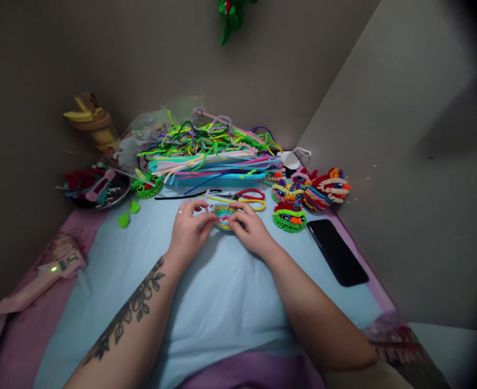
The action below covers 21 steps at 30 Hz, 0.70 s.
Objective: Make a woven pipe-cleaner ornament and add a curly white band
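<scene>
Both of my hands meet over a small coiled pipe-cleaner piece (224,215) in rainbow colours, lying on the light blue cloth (222,292). My left hand (189,229) pinches its left side with curled fingers. My right hand (251,228) grips its right side, fingers bent over it. Just behind the hands lie red-handled scissors (250,194) and a yellow pipe cleaner (242,201).
A big heap of coloured pipe cleaners (210,151) fills the back. Finished coiled figures (303,197) sit at the right, beside a black phone (336,252). A pink glue gun (46,273) lies at the left, a dark dish of bits (96,189) behind it.
</scene>
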Available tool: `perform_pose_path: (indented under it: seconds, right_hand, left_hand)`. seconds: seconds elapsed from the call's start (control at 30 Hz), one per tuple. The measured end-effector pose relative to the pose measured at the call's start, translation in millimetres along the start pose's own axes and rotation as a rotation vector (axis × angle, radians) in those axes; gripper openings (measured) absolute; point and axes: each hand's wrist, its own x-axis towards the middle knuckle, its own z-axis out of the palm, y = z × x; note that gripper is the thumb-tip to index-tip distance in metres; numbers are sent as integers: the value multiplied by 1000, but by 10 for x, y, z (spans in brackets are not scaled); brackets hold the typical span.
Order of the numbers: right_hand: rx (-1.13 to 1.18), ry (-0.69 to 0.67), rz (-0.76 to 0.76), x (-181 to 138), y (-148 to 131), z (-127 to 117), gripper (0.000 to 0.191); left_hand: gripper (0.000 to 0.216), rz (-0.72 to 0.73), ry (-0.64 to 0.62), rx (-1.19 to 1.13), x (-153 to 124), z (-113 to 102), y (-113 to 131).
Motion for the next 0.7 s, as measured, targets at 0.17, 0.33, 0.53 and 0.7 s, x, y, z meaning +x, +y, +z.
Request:
perform_pose_path:
  seconds: [0.17,0.33,0.53,0.7]
  right_hand:
    - [-11,22,-27,-10,-28,18,12]
    - [-12,39,-37,-17,-42,24,12]
    - [9,63,-27,-20,-39,8,14]
    - [37,71,-15,0,-28,-1,12]
  left_hand:
    - [13,66,-40,55,-8,16,2]
    - [14,95,-73,63,0,35,12]
    - [14,92,-161,8,11,44,46]
    - [14,24,-184,0,18,49,53]
